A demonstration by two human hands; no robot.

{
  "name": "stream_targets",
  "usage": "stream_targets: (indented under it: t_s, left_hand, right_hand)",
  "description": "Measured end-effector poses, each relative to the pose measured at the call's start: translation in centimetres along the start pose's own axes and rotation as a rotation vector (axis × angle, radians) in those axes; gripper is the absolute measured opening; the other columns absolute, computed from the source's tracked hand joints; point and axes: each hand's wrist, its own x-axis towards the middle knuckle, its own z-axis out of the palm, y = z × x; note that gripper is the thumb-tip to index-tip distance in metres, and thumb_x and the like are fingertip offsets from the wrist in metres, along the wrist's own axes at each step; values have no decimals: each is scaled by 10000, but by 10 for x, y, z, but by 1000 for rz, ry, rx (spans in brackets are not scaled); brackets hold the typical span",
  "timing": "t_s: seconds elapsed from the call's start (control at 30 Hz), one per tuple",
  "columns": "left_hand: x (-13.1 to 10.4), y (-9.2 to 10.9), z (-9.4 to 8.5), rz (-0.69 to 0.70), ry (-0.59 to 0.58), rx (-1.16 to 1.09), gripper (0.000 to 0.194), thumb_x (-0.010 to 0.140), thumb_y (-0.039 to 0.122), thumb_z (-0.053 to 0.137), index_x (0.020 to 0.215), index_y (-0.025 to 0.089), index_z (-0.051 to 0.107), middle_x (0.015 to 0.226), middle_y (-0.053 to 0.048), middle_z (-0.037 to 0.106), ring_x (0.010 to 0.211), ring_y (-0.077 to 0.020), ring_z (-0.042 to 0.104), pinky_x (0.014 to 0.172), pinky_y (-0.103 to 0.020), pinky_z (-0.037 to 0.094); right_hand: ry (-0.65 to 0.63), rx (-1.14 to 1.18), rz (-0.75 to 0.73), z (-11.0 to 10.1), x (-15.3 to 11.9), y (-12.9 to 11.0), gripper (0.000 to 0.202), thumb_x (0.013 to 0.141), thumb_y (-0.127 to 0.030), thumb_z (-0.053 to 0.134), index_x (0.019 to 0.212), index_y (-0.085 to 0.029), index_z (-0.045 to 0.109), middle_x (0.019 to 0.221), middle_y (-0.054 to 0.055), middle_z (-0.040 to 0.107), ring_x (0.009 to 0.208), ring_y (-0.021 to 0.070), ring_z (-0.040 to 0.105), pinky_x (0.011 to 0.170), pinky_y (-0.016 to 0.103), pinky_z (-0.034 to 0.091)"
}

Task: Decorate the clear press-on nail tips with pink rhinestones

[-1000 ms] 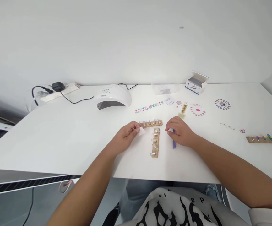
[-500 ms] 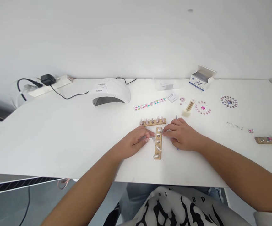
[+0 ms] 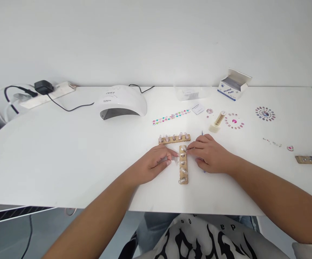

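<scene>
A narrow wooden nail stand [image 3: 183,167] lies lengthwise toward me, bearing several clear nail tips on round metal studs. My left hand [image 3: 156,162] is at its left side. The index finger reaches to the stand near the upper studs, while the thumb and curled fingers close around a small translucent piece I cannot make out. From the other side my right hand [image 3: 212,154] touches the stand's far end by the top nail tip, its thumb apart from the fingers. Partly under that hand lies a thin purplish stick [image 3: 202,133]. Just beyond, a second nail stand [image 3: 174,139] holds pale upright tips.
A white nail lamp [image 3: 125,102] stands at back left, near a power strip [image 3: 61,94]. An alcohol pads box [image 3: 231,89], a clear container [image 3: 191,94], a sticker strip [image 3: 171,117] and rings of gems [image 3: 234,121] lie behind. A third stand [image 3: 311,160] is far right.
The view has shifted slightly. The near nail stand's close end has swung a little to the right. Both hands keep nearly the same pose around it.
</scene>
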Motion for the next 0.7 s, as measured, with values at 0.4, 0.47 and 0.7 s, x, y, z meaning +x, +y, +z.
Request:
stream_targets:
  t_s: [0.4, 0.47, 0.7]
  left_hand:
    - [2, 2, 0, 18, 9, 56, 184, 973, 289, 401, 833, 217, 495, 1186, -103, 634, 1114, -241, 536, 900, -402, 471]
    - [1, 2, -1, 8, -1, 57, 188, 974, 293, 400, 827, 217, 489, 1215, -105, 623, 1107, -241, 534, 899, -407, 471]
    - [1, -1, -1, 18, -27, 50, 164, 983, 285, 392, 867, 220, 488, 1284, -94, 606, 1087, -226, 538, 917, -409, 445]
  right_hand:
    - [-17, -25, 8, 1, 0, 0, 339, 814, -128, 533, 1133, -155, 642, 1208, 87, 652, 965, 241, 509, 842, 421, 349]
    - [-25, -25, 10, 1, 0, 0, 340, 817, -132, 528, 1138, -157, 639, 1210, 87, 652, 965, 242, 510, 841, 419, 346]
    - [-24, -32, 17, 1, 0, 0, 364, 812, -129, 525, 1154, -169, 641, 1295, 72, 625, 983, 250, 506, 851, 429, 341]
